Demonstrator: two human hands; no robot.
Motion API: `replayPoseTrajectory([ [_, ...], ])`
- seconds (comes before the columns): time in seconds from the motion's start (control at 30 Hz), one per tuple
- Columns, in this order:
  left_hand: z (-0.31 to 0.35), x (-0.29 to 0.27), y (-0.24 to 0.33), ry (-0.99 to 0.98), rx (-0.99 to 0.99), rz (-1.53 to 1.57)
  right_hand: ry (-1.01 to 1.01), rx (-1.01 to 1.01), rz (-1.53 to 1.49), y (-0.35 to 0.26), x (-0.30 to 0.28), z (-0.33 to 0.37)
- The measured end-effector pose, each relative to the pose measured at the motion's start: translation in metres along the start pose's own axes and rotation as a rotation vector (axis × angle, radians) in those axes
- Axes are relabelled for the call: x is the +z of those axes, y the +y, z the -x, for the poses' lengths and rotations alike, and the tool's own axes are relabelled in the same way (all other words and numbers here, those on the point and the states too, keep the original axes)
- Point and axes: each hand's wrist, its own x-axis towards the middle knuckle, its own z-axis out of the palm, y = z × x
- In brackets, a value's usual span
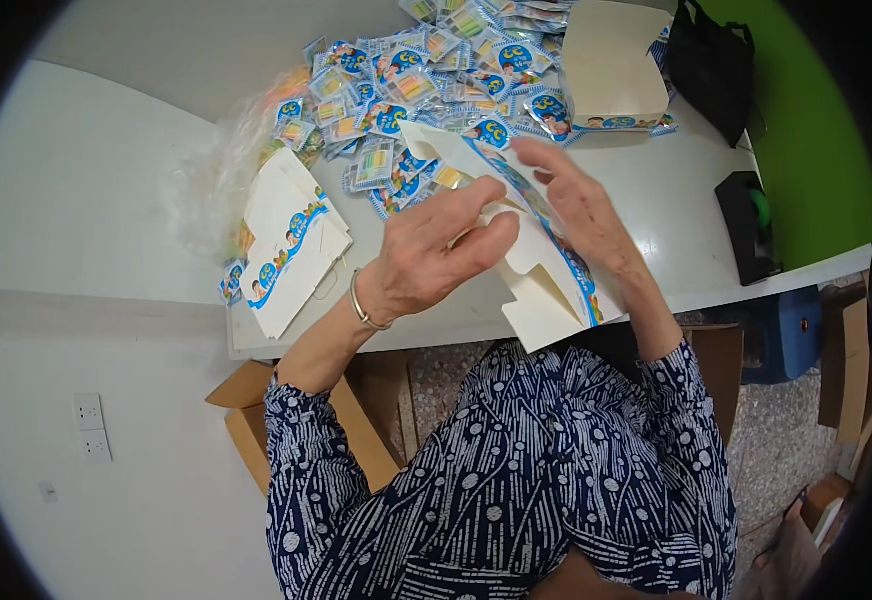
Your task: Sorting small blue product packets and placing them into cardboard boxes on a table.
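A white cardboard box with a blue printed strip is partly folded and tilted over the table's front edge. My left hand, a bangle at its wrist, has thumb and fingers closed at the box's inner flap. Against the printed side rests my right hand, slightly blurred, its fingers apart. Past my hands lies a heap of small clear-and-blue packets with coloured strips inside. To the left of my left hand is a stack of flat printed white cartons.
An open white box stands at the back right beside a black bag. A black tape dispenser sits at the right edge. Clear plastic wrap lies at the left. Brown cardboard boxes and a blue stool are below the table.
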Motion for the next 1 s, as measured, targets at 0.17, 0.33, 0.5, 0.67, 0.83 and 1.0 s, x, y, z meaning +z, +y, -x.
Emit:
replayPoseTrajectory([
  [0.17, -0.019, 0.007, -0.002, 0.012, -0.023, 0.054, -0.174, -0.029, -0.238, 0.001, 0.012, -0.001],
  [0.33, -0.020, 0.018, -0.017, 0.024, -0.009, 0.024, -0.044, -0.033, -0.140, -0.029, 0.006, 0.009],
  [0.5, -0.013, 0.026, -0.013, 0.064, -0.150, 0.113, -0.023, 0.109, 0.525, -0.041, -0.014, 0.015],
  [0.67, -0.017, 0.023, -0.001, -0.168, -0.018, 0.044, 0.271, 0.084, 0.558, -0.034, -0.035, 0.015],
  [0.83, -0.033, 0.014, 0.008, -0.705, -0.215, 0.100, 0.423, 0.155, 0.199, -0.022, -0.040, 0.020],
  [1.0, -0.020, 0.051, -0.033, -0.797, -0.324, 0.311, 0.475, 0.285, 0.043, 0.013, -0.037, 0.025],
])
